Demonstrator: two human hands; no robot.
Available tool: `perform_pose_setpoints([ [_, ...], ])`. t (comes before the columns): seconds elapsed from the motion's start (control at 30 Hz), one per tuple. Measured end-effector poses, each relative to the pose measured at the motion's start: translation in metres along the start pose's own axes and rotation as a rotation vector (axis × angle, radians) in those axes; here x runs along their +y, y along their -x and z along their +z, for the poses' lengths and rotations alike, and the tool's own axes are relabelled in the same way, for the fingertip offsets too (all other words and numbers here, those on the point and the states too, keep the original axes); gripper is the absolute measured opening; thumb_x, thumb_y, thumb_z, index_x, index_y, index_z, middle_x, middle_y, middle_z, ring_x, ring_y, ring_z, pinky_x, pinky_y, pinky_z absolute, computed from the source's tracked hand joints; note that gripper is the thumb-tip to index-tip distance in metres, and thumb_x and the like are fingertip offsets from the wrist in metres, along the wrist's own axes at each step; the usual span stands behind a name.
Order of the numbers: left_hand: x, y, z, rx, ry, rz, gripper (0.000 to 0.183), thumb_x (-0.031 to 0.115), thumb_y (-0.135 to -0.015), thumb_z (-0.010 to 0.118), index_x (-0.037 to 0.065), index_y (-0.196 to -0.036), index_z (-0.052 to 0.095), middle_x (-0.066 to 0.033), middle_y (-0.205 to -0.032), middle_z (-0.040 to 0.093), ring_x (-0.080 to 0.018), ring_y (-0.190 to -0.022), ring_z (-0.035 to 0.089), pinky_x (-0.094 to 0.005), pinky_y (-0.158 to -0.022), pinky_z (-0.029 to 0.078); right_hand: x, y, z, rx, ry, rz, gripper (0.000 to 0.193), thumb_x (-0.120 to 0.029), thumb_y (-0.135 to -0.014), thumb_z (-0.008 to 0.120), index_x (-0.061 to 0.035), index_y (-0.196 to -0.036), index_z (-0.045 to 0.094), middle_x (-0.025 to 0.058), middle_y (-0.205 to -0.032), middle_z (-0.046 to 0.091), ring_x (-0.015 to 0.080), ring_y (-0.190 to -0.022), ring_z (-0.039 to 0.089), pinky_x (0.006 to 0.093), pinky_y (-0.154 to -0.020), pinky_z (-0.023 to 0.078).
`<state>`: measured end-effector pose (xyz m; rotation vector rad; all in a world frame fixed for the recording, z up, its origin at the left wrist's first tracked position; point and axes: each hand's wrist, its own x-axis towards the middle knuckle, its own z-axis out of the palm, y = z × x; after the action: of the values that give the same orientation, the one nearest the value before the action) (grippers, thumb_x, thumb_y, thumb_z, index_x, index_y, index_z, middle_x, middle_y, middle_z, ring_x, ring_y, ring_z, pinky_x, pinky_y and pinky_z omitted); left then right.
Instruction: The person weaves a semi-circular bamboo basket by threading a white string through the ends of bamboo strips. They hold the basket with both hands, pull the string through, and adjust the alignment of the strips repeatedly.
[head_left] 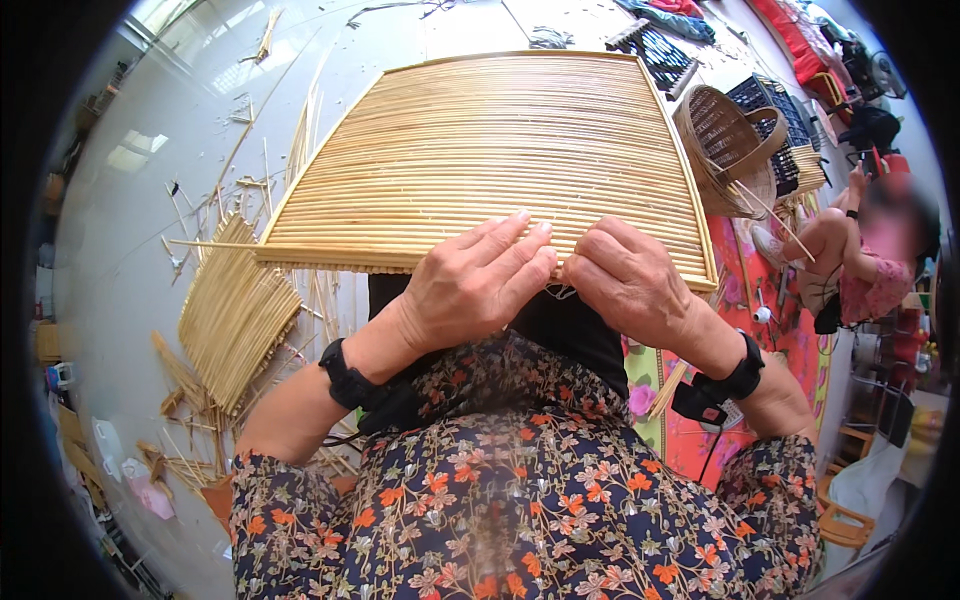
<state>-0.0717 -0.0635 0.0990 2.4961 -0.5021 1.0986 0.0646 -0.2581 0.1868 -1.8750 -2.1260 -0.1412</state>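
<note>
A large panel of yellow stalks (490,150), laid side by side and framed by thicker edge strips, spreads out before me with its near edge at my lap. My left hand (480,272) grips that near edge, fingers over the top and thumb hidden. Close beside it, my right hand (628,275) is closed in a pinch at the same edge; its fingertips hide what they hold. A bit of white thread (563,292) hangs below the edge between both hands. Along the near edge, one long stalk (212,244) sticks out past the left corner.
A smaller stalk panel (235,310) and scattered stalks lie on the pale floor at left. Right of the panel stand a woven basket (728,150) and a dark crate (765,97). Another person (870,260) sits at far right, near a red flowered mat (690,440).
</note>
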Motion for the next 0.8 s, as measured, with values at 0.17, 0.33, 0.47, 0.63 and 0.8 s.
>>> perform_pose_setpoints([
  [0.17, 0.003, 0.004, 0.004, -0.072, -0.02, 0.027, 0.016, 0.016, -0.098, 0.072, 0.005, -0.11, 0.076, -0.016, -0.121, 0.081, -0.0349, -0.119, 0.078, -0.0445, -0.102, 0.065, -0.015, -0.061, -0.021, 0.379, -0.087, -0.063, 0.017, -0.01, -0.082, 0.074, -0.0048, -0.096, 0.066, 0.0086, -0.092, 0.056, 0.0257, -0.081, 0.062, 0.0383, -0.064, 0.054],
  [0.33, 0.006, 0.009, 0.006, -0.068, -0.064, 0.022, 0.018, 0.017, -0.1, 0.071, 0.006, -0.113, 0.077, -0.0153, -0.126, 0.081, -0.0357, -0.123, 0.077, -0.0452, -0.104, 0.064, 0.013, -0.106, -0.056, 0.188, -0.358, 0.219, 0.019, -0.011, -0.085, 0.076, -0.0052, -0.102, 0.069, 0.0084, -0.094, 0.061, 0.0248, -0.082, 0.065, 0.0383, -0.067, 0.055],
  [0.47, 0.015, -0.007, 0.032, 0.005, 0.04, 0.073, 0.02, 0.012, -0.098, 0.077, 0.007, -0.117, 0.074, -0.014, -0.132, 0.08, -0.0347, -0.126, 0.076, -0.0455, -0.104, 0.064, 0.046, -0.101, -0.107, -0.048, -0.35, 0.486, 0.021, -0.011, -0.087, 0.077, -0.0055, -0.107, 0.071, 0.0083, -0.096, 0.065, 0.0241, -0.083, 0.067, 0.0384, -0.069, 0.056],
  [0.63, 0.013, 0.012, 0.001, -0.102, -0.045, 0.031, 0.017, 0.012, -0.098, 0.076, 0.007, -0.114, 0.073, -0.0143, -0.129, 0.081, -0.0354, -0.126, 0.077, -0.0461, -0.103, 0.065, 0.089, -0.12, -0.1, -0.218, -0.484, 0.448, 0.023, -0.012, -0.09, 0.078, -0.0059, -0.112, 0.074, 0.0081, -0.098, 0.07, 0.0233, -0.084, 0.069, 0.0384, -0.071, 0.057],
  [0.8, 0.013, 0.009, 0.003, -0.068, -0.035, 0.037, 0.014, 0.016, -0.1, 0.072, 0.008, -0.111, 0.073, -0.0142, -0.128, 0.081, -0.0351, -0.123, 0.078, -0.0445, -0.101, 0.066, 0.103, -0.105, -0.096, -0.389, -0.506, 0.432, 0.026, -0.012, -0.093, 0.079, -0.0063, -0.118, 0.076, 0.0079, -0.1, 0.075, 0.0224, -0.085, 0.072, 0.0385, -0.074, 0.059],
])
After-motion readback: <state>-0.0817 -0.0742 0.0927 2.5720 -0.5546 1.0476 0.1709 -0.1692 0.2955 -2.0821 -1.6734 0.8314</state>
